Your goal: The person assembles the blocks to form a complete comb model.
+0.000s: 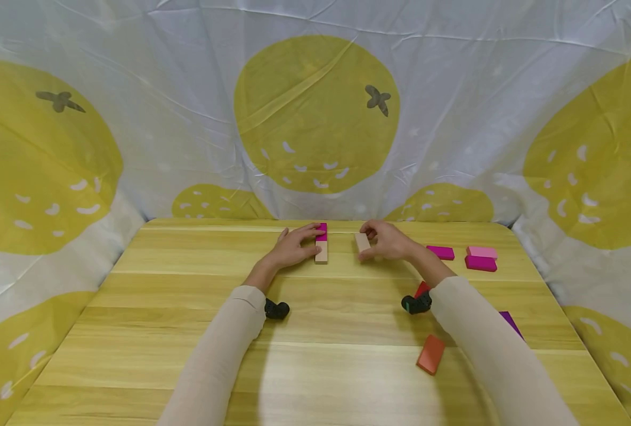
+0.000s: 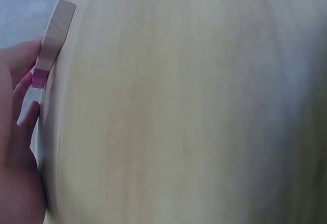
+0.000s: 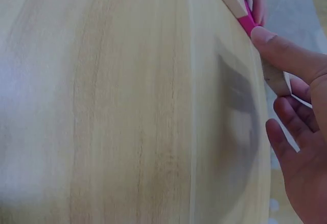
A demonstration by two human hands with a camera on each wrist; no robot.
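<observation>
In the head view, a magenta block [image 1: 322, 232] and a plain wooden block [image 1: 321, 252] lie end to end near the table's far edge. My left hand [image 1: 296, 245] rests against this pair from the left, fingers by the magenta block and thumb at the wooden one. To the right, my right hand [image 1: 390, 241] pinches another plain wooden block [image 1: 362, 242] between thumb and fingers, slightly tilted and apart from the pair. The right wrist view shows this held block [image 3: 276, 78] partly hidden by the thumb. Fingers of my left hand touch the pair in the left wrist view.
On the right lie a magenta block [image 1: 441, 253], a pink block [image 1: 482, 252] beside another magenta block [image 1: 480, 264], an orange block [image 1: 430, 355] and a purple block [image 1: 510, 325]. A red block [image 1: 422, 289] is partly hidden by the right wrist camera [image 1: 417, 303]. A patterned curtain [image 1: 315, 118] stands behind.
</observation>
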